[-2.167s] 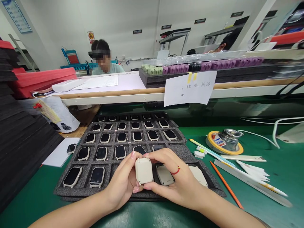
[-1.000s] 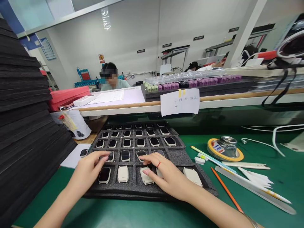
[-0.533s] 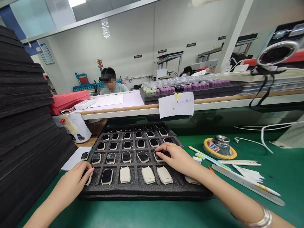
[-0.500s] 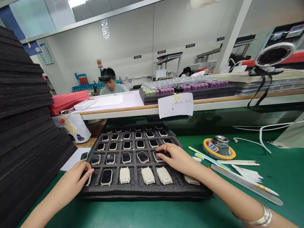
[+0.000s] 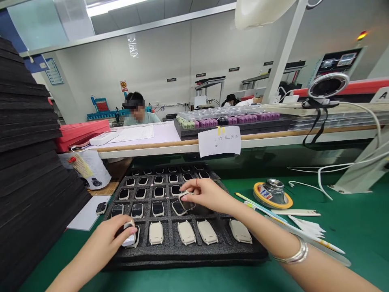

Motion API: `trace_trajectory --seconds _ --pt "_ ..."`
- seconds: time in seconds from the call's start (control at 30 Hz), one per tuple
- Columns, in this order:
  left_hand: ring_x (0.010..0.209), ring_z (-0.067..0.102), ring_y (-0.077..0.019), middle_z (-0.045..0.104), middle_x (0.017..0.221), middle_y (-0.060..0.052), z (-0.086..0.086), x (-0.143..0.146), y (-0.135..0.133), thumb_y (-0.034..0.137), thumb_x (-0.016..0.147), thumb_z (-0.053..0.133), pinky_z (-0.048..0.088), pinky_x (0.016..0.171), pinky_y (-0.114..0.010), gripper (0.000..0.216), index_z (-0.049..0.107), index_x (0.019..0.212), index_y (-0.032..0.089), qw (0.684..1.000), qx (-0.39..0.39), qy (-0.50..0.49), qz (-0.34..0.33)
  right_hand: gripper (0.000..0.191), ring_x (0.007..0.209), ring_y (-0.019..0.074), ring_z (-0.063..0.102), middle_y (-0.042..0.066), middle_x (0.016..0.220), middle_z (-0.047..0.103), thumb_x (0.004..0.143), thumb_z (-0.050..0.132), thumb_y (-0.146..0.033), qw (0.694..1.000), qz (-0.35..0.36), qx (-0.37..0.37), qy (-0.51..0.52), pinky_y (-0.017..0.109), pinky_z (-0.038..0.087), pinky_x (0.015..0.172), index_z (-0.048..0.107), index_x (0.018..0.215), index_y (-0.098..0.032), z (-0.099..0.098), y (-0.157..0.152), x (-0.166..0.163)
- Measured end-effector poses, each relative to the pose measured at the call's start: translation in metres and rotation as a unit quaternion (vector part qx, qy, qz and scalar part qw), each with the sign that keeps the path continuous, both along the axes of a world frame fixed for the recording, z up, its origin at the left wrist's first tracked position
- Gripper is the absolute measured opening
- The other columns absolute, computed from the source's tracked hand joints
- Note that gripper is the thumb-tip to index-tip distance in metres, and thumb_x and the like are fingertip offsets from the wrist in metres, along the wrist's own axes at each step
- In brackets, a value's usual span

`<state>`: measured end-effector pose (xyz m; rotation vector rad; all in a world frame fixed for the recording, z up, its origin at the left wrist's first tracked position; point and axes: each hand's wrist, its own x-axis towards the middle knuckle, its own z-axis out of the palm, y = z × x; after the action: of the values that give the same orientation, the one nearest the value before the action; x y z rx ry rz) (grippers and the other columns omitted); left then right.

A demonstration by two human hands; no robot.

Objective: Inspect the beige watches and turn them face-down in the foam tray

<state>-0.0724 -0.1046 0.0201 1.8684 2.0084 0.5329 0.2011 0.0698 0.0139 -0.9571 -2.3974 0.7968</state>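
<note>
A dark foam tray (image 5: 188, 253) on the green bench holds rows of small beige watch bodies, most screen up, several in the front row (image 5: 186, 232) lying back up. My left hand (image 5: 106, 241) pinches one watch body (image 5: 129, 238) at the tray's front left corner, lifted a little out of its pocket. My right hand (image 5: 204, 195) pinches another watch body (image 5: 186, 200), tilted, just above the middle row on the right side.
A tall stack of black foam trays (image 5: 27, 162) stands at the left. Right of the tray lie a tape roll with a metal dish (image 5: 272, 193), pencils and white strips (image 5: 304, 223). A shelf with a paper note (image 5: 219, 140) runs behind; a person sits beyond it.
Both hands let go of the one watch body held together, spread to the tray's left corner and right side, and each now lifts a watch body. The view has tilted up.
</note>
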Motion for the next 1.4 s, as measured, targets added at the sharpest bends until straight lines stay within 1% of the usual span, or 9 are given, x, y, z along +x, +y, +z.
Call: trace_trajectory --seconds 0.13,0.3,0.43,0.63,0.87,0.97,1.07,1.2,1.4 --pt "0.1 0.063 -0.0273 0.07 0.106 -0.006 -0.01 0.012 0.001 0.048 0.095 0.038 0.045 0.089 -0.036 0.036 0.067 0.106 0.028 0.997 0.015 0.07 0.011 0.023 0.079 0.0217 0.066 0.005 0.087 0.067 0.086 0.065 -0.034 0.999 0.029 0.017 -0.025 0.032 0.049 0.073 0.074 0.101 -0.018 -0.009 -0.008 -0.023" --pt "0.099 0.063 -0.0244 0.065 0.122 -0.003 -0.013 0.01 -0.006 0.05 0.094 0.042 0.048 0.082 -0.032 0.034 0.064 0.11 0.031 1.0 -0.005 0.012 0.022 0.028 0.095 0.0241 0.064 0.01 0.108 0.059 0.09 0.061 -0.038 0.998 0.042 0.033 -0.036 0.039 0.05 0.09 0.069 0.107 -0.017 -0.023 -0.01 -0.021" --pt "0.077 0.062 -0.0237 0.07 0.099 -0.005 -0.014 0.006 -0.008 0.055 0.089 0.049 0.047 0.069 -0.032 0.035 0.066 0.097 0.026 0.998 -0.033 -0.022 0.04 0.027 0.103 0.0234 0.063 0.009 0.112 0.058 0.092 0.058 -0.039 0.998 0.056 0.033 -0.027 0.039 0.048 0.097 0.068 0.105 -0.018 -0.024 -0.011 -0.013" --pt "0.084 0.062 -0.0245 0.07 0.093 -0.005 -0.003 0.023 -0.002 0.054 0.084 0.057 0.049 0.072 -0.032 0.03 0.063 0.086 0.025 0.984 0.086 -0.147 0.048 0.025 0.103 0.0248 0.061 0.01 0.111 0.058 0.09 0.061 -0.038 0.998 0.055 0.029 0.001 0.042 0.047 0.099 0.067 0.102 -0.017 -0.026 -0.014 -0.013" --pt "0.059 0.051 -0.0092 0.072 0.088 -0.004 0.012 0.077 0.037 0.045 0.067 0.079 0.038 0.05 -0.019 0.039 0.051 0.075 0.019 0.884 0.084 -0.459 0.041 0.025 0.09 0.0226 0.062 0.005 0.097 0.065 0.084 0.07 -0.034 0.999 0.016 0.013 0.034 0.036 0.05 0.082 0.06 0.103 -0.021 -0.028 -0.024 -0.007" --pt "0.038 0.027 -0.0009 0.066 0.073 0.001 0.014 0.09 0.059 0.043 0.079 0.067 0.026 0.038 -0.017 0.028 0.054 0.08 0.018 0.76 0.021 -0.647 0.061 0.021 0.085 0.0226 0.061 0.003 0.088 0.065 0.081 0.072 -0.031 0.998 0.004 0.012 0.056 0.034 0.049 0.075 0.06 0.096 -0.022 -0.029 -0.029 -0.006" --pt "0.048 0.049 -0.0054 0.061 0.064 0.002 0.012 0.095 0.076 0.03 0.084 0.062 0.046 0.051 -0.018 0.014 0.058 0.082 0.017 0.66 -0.01 -0.743 0.109 0.021 0.083 0.0217 0.061 0.003 0.093 0.066 0.08 0.072 -0.027 0.995 -0.01 0.014 0.096 0.034 0.048 0.075 0.06 0.098 -0.023 -0.03 -0.033 -0.005" --pt "0.071 0.064 -0.0111 0.062 0.066 0.0 0.004 0.097 0.081 0.02 0.086 0.06 0.056 0.079 -0.026 0.005 0.063 0.085 0.015 0.645 -0.002 -0.752 0.135 0.02 0.078 0.0193 0.062 0.003 0.09 0.067 0.086 0.064 -0.03 0.982 -0.03 0.004 0.185 0.032 0.05 0.073 0.056 0.103 -0.024 -0.029 -0.038 -0.003" --pt "0.086 0.068 -0.0204 0.07 0.09 -0.009 -0.011 0.105 0.072 0.047 0.083 0.07 0.06 0.082 -0.043 0.036 0.067 0.09 0.012 0.672 -0.11 -0.729 0.072 0.027 0.079 0.0179 0.064 0.001 0.088 0.066 0.085 0.066 -0.044 0.954 0.014 -0.038 0.297 0.029 0.052 0.072 0.054 0.101 -0.025 -0.03 -0.049 -0.002"
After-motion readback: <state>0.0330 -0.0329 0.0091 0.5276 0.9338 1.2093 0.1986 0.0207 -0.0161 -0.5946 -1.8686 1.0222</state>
